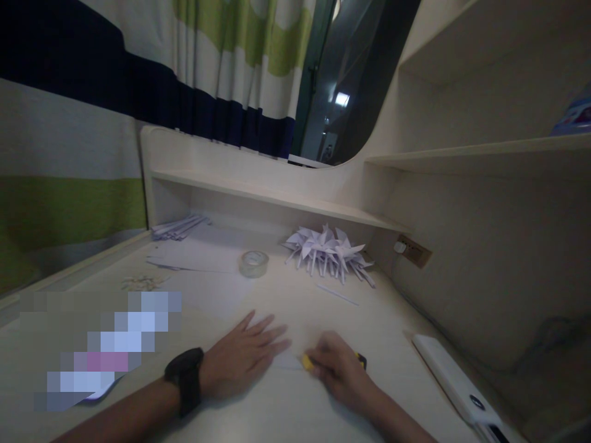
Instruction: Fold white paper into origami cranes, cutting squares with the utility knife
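My left hand (pixel 244 362), with a black watch on the wrist, lies flat with spread fingers on a white piece of paper (pixel 287 362). Beside it on the right, my right hand (pixel 340 372) is closed around a yellow and black utility knife (pixel 307 362). The knife's yellow front end points toward the paper by my left fingertips; its blade is too blurred to make out. Beyond my hands lie a roll of clear tape (pixel 253 264) and a thin white paper stick (pixel 337 295).
A pile of white paper pinwheels (pixel 325 246) sits at the back. Paper sheets (pixel 207 249), folded paper strips (pixel 180 227) and small pale pieces (pixel 144 282) lie at the left. A pixelated patch hides the left front. A long white device (pixel 455 381) lies by the right wall.
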